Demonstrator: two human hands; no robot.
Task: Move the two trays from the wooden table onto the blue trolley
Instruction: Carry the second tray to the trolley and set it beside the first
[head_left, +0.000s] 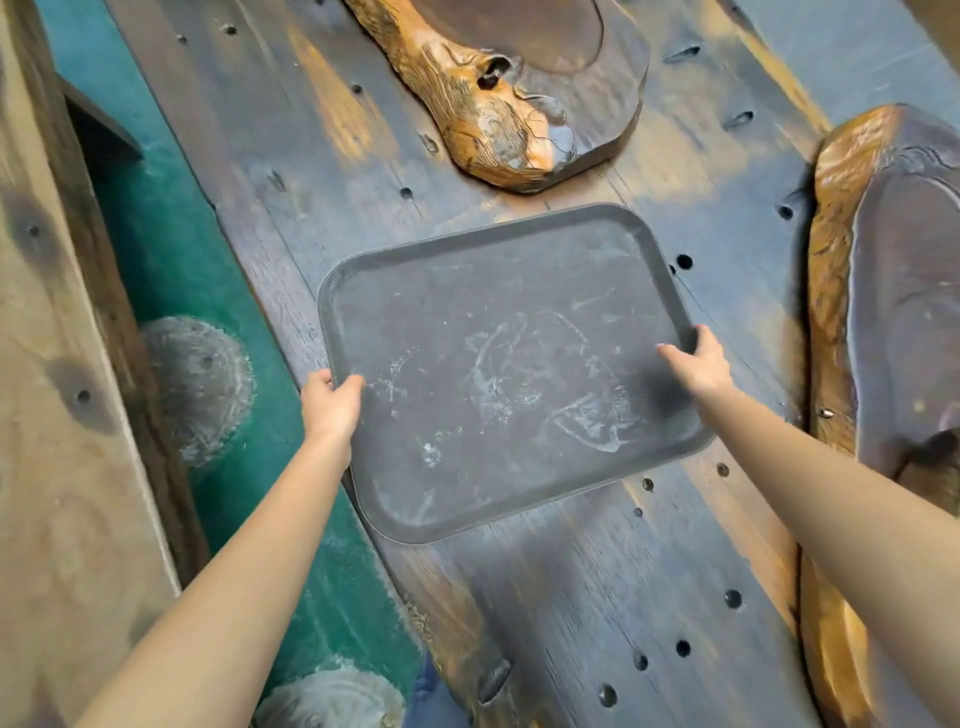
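At frame centre, left hand (332, 405) and right hand (698, 361) pinched a grey tray's (509, 374) rims over the wooden table (571, 623); no trolley visible, transfer pending.

- One grey tray (498, 374), rectangular with rounded corners.
- Two hands: a left hand (330, 408) and a right hand (698, 361).
- One dark wooden table (597, 613).
- Two carved wooden slabs: one far (498, 109), one right (883, 322).
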